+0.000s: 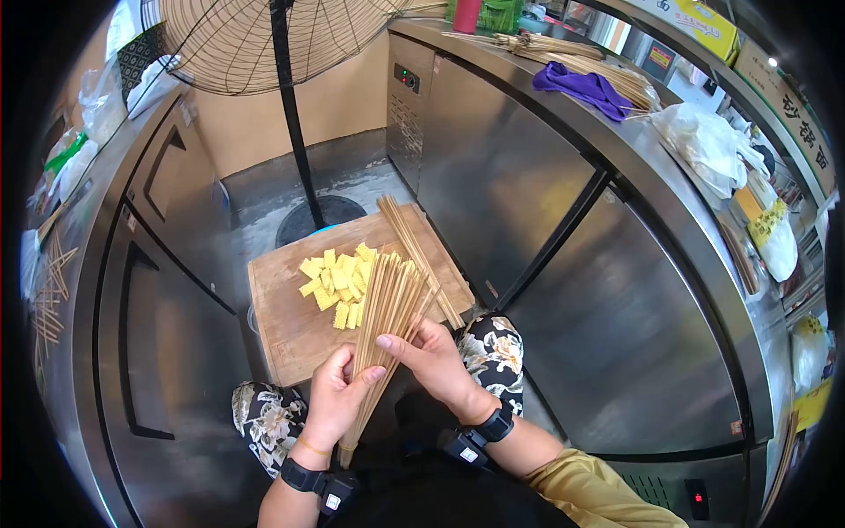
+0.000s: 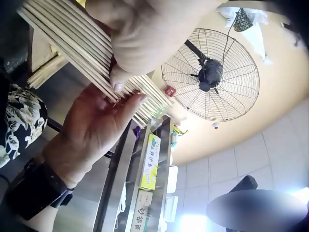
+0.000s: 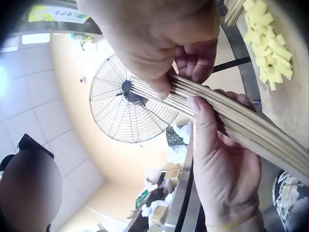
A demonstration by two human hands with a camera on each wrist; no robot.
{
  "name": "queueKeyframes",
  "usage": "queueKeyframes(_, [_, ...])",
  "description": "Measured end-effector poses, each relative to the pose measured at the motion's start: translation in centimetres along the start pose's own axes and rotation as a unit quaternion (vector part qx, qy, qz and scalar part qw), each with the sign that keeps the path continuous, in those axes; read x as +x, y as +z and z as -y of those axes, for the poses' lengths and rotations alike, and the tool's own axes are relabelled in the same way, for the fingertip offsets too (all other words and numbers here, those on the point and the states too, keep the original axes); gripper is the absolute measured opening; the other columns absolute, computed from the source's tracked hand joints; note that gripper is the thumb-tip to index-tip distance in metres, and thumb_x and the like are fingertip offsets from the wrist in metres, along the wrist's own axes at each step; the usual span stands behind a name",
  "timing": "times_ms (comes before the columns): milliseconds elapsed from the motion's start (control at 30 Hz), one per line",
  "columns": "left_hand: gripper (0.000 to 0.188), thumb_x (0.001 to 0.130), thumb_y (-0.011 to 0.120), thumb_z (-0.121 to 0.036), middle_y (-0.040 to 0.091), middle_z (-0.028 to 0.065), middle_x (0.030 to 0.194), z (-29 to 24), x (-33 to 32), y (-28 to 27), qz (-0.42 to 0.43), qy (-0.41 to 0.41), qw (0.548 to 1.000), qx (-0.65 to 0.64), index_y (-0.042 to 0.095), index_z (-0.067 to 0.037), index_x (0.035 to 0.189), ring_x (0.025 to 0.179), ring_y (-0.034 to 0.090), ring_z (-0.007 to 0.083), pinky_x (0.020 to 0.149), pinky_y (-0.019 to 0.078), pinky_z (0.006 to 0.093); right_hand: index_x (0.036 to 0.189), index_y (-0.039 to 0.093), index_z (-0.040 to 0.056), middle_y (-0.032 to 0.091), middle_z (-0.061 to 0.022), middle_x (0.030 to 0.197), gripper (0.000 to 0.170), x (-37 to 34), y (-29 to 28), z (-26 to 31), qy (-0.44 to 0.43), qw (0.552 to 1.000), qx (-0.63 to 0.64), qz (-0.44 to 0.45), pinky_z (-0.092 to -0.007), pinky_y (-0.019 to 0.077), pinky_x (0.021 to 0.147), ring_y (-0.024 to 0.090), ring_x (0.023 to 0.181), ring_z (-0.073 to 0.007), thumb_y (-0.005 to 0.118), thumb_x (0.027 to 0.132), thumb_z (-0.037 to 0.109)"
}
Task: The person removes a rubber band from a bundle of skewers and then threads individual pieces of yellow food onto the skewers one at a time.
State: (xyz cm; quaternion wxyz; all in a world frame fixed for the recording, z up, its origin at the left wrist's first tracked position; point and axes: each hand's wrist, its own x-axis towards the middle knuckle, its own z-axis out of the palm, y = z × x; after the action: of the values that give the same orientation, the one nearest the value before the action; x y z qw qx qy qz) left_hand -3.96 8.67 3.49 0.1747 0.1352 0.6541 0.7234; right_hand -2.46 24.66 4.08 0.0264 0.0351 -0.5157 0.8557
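Note:
A thick bundle of wooden skewers [image 1: 385, 304] fans out at its upper end and narrows toward the lap. My left hand [image 1: 339, 387] grips it around the middle, thumb lying across the front. On the other side, my right hand [image 1: 433, 363] holds the bundle's right edge with thumb and fingers; the right wrist view shows its fingertips pressed among the sticks. Beyond the bundle, yellow crinkle-edged pieces [image 1: 330, 280] lie heaped on a wooden cutting board [image 1: 286, 339]. More skewers [image 1: 421, 260] lie loose along the board's right side.
A standing fan [image 1: 282, 44] rises behind the board on a round base [image 1: 321, 220]. Steel counters [image 1: 554, 238] flank both sides. The right counter carries a purple cloth [image 1: 585, 91], plastic bags [image 1: 704, 145] and more skewers. Patterned trouser knees [image 1: 493, 356] sit close to the board.

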Motion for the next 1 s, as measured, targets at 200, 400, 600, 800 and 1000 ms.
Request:
queueKeyframes(200, [0.022, 0.086, 0.066, -0.005, 0.061, -0.0011, 0.087, -3.5, 0.5, -0.1, 0.034, 0.026, 0.995, 0.088, 0.057, 0.002, 0.105, 0.078, 0.052, 0.0024, 0.067, 0.0450, 0.0196, 0.116, 0.054, 0.0004, 0.064, -0.0029, 0.105, 0.030, -0.1, 0.8, 1.6, -0.063, 0.997, 0.025, -0.031, -0.0231, 0.0488, 0.082, 0.060, 0.094, -0.0084, 0.064, 0.088, 0.009])
queueKeyframes(400, [0.023, 0.089, 0.063, -0.009, 0.064, 0.0015, 0.094, -1.8, -2.7, -2.9, 0.055, -0.102, 0.993, -0.002, 0.056, 0.001, 0.108, 0.084, 0.055, 0.0040, 0.074, 0.0461, 0.0207, 0.116, 0.056, 0.0016, 0.064, -0.0029, 0.106, 0.028, -1.5, -0.2, -2.9, 0.086, 0.994, 0.008, 0.066, -0.0247, 0.0494, 0.082, 0.060, 0.094, -0.0089, 0.063, 0.089, 0.007])
queueKeyframes(600, [0.024, 0.090, 0.062, -0.012, 0.064, 0.0026, 0.098, 3.9, -6.5, -6.7, 0.014, -0.157, 0.987, -0.041, 0.055, -0.001, 0.110, 0.088, 0.057, 0.0058, 0.078, 0.0462, 0.0216, 0.109, 0.060, 0.0030, 0.066, -0.0029, 0.097, 0.024, -2.0, 0.4, -8.0, 0.212, 0.970, -0.006, 0.116, -0.0231, 0.0505, 0.068, 0.059, 0.080, -0.0075, 0.066, 0.087, 0.012])
queueKeyframes(800, [0.029, 0.092, 0.057, -0.011, 0.063, 0.0038, 0.107, 4.6, -6.9, -7.0, -0.013, -0.180, 0.976, -0.121, 0.053, -0.001, 0.118, 0.091, 0.059, 0.0093, 0.083, 0.0470, 0.0240, 0.098, 0.062, 0.0056, 0.065, -0.0002, 0.084, 0.016, -1.7, 0.6, -9.8, 0.232, 0.967, 0.001, 0.101, -0.0211, 0.0493, 0.061, 0.058, 0.070, -0.0072, 0.068, 0.086, 0.014])
queueKeyframes(1000, [0.032, 0.090, 0.061, -0.013, 0.061, 0.0029, 0.108, 6.5, -6.8, -8.1, 0.039, -0.209, 0.961, -0.177, 0.053, -0.002, 0.119, 0.086, 0.057, 0.0061, 0.077, 0.0474, 0.0213, 0.089, 0.061, 0.0075, 0.060, 0.0016, 0.076, 0.012, -2.5, -0.6, -11.5, 0.260, 0.961, 0.045, 0.082, -0.0200, 0.0471, 0.059, 0.056, 0.065, -0.0062, 0.068, 0.087, 0.017])
